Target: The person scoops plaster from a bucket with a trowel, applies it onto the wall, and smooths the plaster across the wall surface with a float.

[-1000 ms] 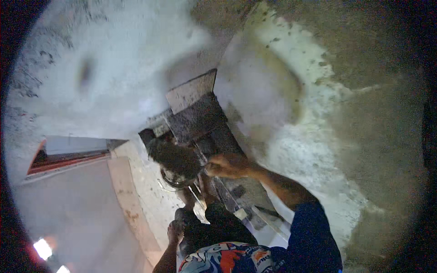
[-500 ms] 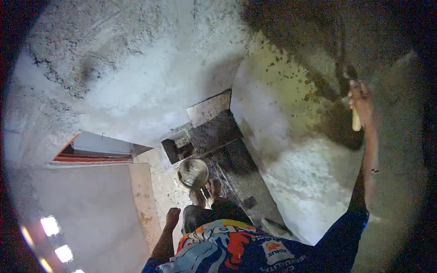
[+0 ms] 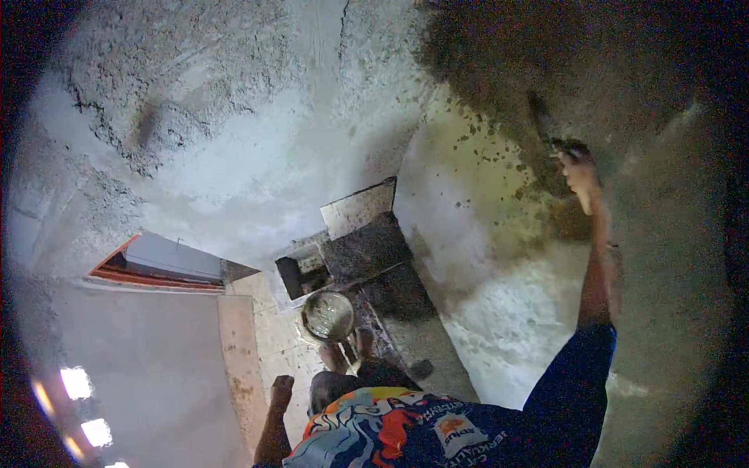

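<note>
**Trowel (image 3: 540, 117) swung in across the wall (image 3: 499, 288)**

Half a second ago my right hand (image 3: 577, 173) was farther right, a pale handle jutting below it; now it has come left, gripping the trowel, whose blade slants up and left. The long axis runs from my fist to the dark tip, over the dark patch (image 3: 499, 47). Blur hides whether the blade touches.

Nearest, my left hand (image 3: 282, 385) hangs low beside my leg; I can't tell if it is open or curled. By my feet (image 3: 334, 359) stands the bucket (image 3: 306, 324), grey stuff inside. Beyond, a dark slab (image 3: 367, 249) and a tilted pale board (image 3: 359, 209) stand between me and the wall.
</note>
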A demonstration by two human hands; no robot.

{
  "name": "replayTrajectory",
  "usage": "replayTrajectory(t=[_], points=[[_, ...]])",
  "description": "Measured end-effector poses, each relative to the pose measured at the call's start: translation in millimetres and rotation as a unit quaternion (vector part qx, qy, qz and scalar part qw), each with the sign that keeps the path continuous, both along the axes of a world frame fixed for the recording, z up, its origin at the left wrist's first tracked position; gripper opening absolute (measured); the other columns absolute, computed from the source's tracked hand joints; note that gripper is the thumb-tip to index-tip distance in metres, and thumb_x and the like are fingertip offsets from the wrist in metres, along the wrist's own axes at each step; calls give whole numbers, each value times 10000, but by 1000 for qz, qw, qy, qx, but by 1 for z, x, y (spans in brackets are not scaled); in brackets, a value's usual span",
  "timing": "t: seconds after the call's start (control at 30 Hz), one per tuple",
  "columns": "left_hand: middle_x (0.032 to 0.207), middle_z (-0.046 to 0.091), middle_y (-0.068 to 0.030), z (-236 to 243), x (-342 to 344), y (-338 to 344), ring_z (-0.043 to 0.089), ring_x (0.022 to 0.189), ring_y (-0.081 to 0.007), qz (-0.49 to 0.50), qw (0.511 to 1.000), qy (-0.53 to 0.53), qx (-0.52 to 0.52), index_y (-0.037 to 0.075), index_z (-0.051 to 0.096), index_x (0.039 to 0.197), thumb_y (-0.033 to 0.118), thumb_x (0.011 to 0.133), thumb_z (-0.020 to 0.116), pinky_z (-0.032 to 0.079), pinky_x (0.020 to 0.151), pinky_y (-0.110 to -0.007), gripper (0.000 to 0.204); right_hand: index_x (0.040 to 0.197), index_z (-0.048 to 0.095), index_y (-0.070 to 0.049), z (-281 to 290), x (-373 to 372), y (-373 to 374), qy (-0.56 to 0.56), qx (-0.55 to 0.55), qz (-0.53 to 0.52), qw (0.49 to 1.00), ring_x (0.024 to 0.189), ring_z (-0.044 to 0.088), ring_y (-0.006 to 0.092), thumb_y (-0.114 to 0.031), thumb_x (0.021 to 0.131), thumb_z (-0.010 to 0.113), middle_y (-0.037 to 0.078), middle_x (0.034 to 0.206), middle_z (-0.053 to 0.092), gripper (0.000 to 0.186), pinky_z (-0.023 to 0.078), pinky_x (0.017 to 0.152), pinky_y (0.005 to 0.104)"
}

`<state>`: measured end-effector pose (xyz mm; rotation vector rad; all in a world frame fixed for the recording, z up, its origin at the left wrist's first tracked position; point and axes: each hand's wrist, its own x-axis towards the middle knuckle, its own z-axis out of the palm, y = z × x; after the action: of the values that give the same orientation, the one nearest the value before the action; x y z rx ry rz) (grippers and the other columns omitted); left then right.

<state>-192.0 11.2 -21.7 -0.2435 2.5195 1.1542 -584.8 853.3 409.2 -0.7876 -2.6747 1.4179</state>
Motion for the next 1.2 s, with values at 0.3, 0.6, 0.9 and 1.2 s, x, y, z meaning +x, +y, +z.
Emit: replayTrajectory(t=[0.3,0.6,0.9,1.2], points=[[910,646,-188,-39,-4,3,615,881,-355,-166,977,81,-106,50,651,885,230,880,502,506,781,-435,233,1414,343,-48,176,59,-48,-3,398,-71,915,653,562,137,-225,908,611,53,962,611,600,439,543,281],[982,655,-174,-37,-32,20,616,941,-344,-75,992,96,-26,42,651,959,166,856,532,510,805,-429,200,1284,490,12,184,77,-163,74,528,134,835,946,632,269,-383,888,626,180,1085,631,576,502,818,355],[843,654,-233,-12,12,-3,643,808,-354,11,1000,5,-1,36,675,860,331,830,571,488,718,-417,314,1123,590,-39,130,-5,-221,-11,138,328,935,840,595,241,-438,925,534,91,936,623,449,481,801,395],[803,641,-179,-22,128,-11,606,757,-314,-25,997,21,-75,19,633,869,307,883,551,470,704,-422,300,1289,487,-56,-61,-10,-195,83,392,104,910,1059,585,323,-474,943,475,224,1173,581,543,469,856,440]])
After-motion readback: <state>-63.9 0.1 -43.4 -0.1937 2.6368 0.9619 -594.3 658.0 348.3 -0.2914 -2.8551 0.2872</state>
